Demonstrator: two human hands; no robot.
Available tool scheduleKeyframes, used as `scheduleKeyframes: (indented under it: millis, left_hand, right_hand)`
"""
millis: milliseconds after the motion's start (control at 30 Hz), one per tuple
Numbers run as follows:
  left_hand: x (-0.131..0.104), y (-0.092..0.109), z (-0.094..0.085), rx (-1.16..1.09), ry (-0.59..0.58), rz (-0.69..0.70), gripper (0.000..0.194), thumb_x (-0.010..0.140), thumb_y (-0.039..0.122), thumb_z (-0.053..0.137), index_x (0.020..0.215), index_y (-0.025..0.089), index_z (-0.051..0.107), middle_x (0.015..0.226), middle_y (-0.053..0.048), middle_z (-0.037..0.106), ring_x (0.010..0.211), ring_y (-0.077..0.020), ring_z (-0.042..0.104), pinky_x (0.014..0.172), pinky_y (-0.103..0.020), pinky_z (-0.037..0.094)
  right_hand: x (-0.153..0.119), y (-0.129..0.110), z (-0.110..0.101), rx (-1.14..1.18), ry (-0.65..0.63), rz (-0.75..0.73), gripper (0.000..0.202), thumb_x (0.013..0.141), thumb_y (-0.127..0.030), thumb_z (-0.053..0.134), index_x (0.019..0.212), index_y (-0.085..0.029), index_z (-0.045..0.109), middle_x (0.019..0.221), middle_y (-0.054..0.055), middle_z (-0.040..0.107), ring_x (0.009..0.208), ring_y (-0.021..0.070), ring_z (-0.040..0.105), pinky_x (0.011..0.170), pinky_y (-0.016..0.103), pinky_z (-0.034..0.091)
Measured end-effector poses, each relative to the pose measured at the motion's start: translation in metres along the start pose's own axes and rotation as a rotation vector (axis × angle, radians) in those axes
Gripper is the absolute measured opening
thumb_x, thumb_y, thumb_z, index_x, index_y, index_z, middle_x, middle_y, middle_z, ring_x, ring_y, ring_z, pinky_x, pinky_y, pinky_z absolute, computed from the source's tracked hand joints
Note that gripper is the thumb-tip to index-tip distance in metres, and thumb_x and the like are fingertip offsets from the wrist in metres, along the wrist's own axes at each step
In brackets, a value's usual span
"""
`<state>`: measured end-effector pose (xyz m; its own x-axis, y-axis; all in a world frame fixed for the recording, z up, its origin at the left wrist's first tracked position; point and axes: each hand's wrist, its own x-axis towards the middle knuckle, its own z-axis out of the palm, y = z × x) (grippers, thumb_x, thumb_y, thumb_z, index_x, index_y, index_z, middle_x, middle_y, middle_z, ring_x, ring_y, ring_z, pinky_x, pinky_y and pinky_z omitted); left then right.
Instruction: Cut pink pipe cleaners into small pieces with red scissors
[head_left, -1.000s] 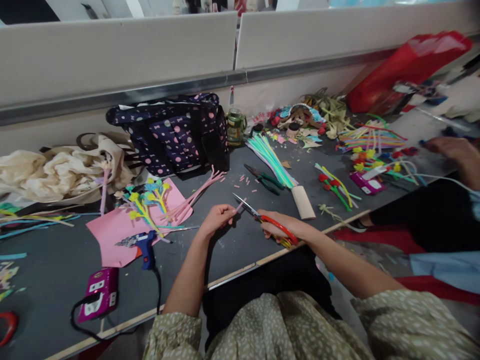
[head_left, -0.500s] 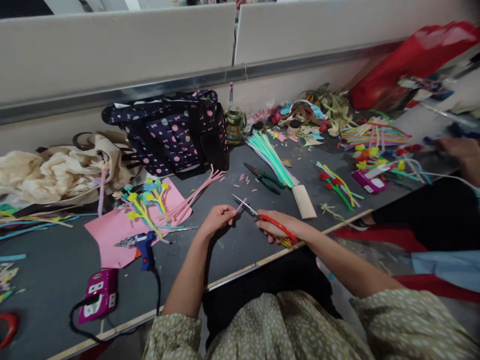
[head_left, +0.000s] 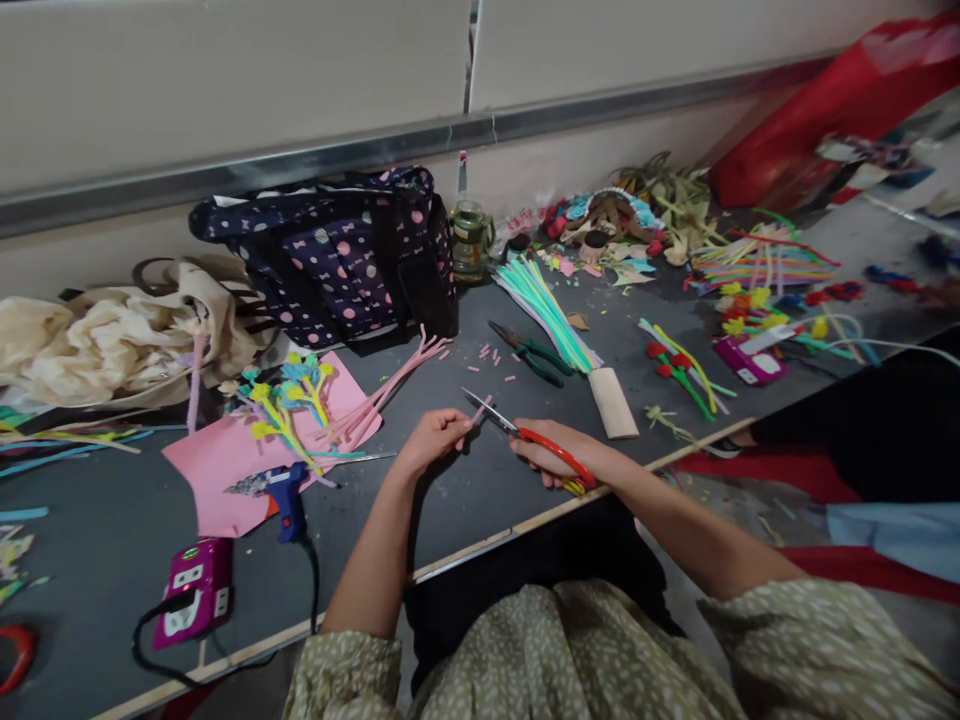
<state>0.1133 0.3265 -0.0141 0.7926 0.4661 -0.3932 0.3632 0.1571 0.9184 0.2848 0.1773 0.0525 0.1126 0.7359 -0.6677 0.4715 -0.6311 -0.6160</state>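
Between the thumb and fingers of my left hand (head_left: pixel 436 438) is a short pink pipe cleaner piece (head_left: pixel 484 408). My right hand (head_left: pixel 546 450) is wrapped round red-handled scissors (head_left: pixel 499 416), whose blades point left and lie at the pink piece. Several small cut pink bits (head_left: pixel 487 354) are scattered on the dark table (head_left: pixel 465 510) beyond my hands. Long pink pipe cleaners (head_left: pixel 397 378) lie to the left, partly over a pink sheet (head_left: pixel 217 470). Green-handled pliers (head_left: pixel 536 358) rest behind the scissors.
A blue glue gun (head_left: pixel 289 500) and purple power strip (head_left: pixel 196 590) sit at left. Behind stand a patterned bag (head_left: pixel 337 260) and a jar (head_left: pixel 470 243). Green pipe cleaners (head_left: pixel 547 315), a beige block (head_left: pixel 613 403) and red flowers (head_left: pixel 671 365) lie at right.
The camera view has shifted slightly. My hands, the scissors and the pink piece keep nearly the same places. At the far right, another person's hand has moved out toward the edge.
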Motion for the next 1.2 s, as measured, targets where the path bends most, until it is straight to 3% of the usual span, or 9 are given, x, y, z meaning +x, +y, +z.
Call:
scheduleKeyframes:
  millis: [400,600,933,1200]
  left_hand:
    - [-0.006,0.000,-0.022,0.139,-0.033,0.029,0.039,0.078,0.052,0.060,0.080,0.014,0.065,0.056,0.000,0.057,0.048,-0.0079,0.041,0.048,-0.020,0.025]
    - [-0.005,-0.002,-0.024,0.147,-0.058,-0.001,0.040,0.080,0.053,0.057,0.082,0.014,0.065,0.057,0.000,0.058,0.047,-0.0074,0.038,0.048,-0.021,0.023]
    - [-0.004,-0.004,-0.023,0.153,-0.023,0.002,0.037,0.080,0.051,0.058,0.081,0.014,0.065,0.056,0.001,0.057,0.045,-0.0069,0.038,0.046,-0.020,0.024]
    - [-0.005,0.001,-0.019,0.112,0.017,-0.010,0.036,0.078,0.050,0.060,0.081,0.014,0.063,0.055,0.001,0.058,0.042,-0.0060,0.039,0.043,-0.018,0.025]
  right_hand:
    - [0.007,0.003,-0.007,0.017,-0.024,-0.057,0.025,0.093,-0.042,0.041,0.083,-0.019,0.045,0.061,-0.001,0.058,0.040,0.0095,0.056,0.038,0.016,0.040]
    - [0.012,0.006,-0.008,0.070,-0.034,-0.058,0.024,0.094,-0.040,0.038,0.087,-0.020,0.047,0.066,-0.001,0.056,0.039,0.0105,0.056,0.038,0.018,0.038]
    - [0.019,0.009,-0.002,-0.089,0.059,-0.079,0.027,0.095,-0.038,0.035,0.087,-0.018,0.051,0.073,0.002,0.060,0.039,0.0095,0.056,0.041,0.019,0.039]
    - [0.009,-0.004,-0.004,-0.128,0.064,-0.048,0.028,0.093,-0.041,0.041,0.085,-0.017,0.053,0.054,0.000,0.057,0.040,0.0117,0.056,0.042,0.018,0.039]
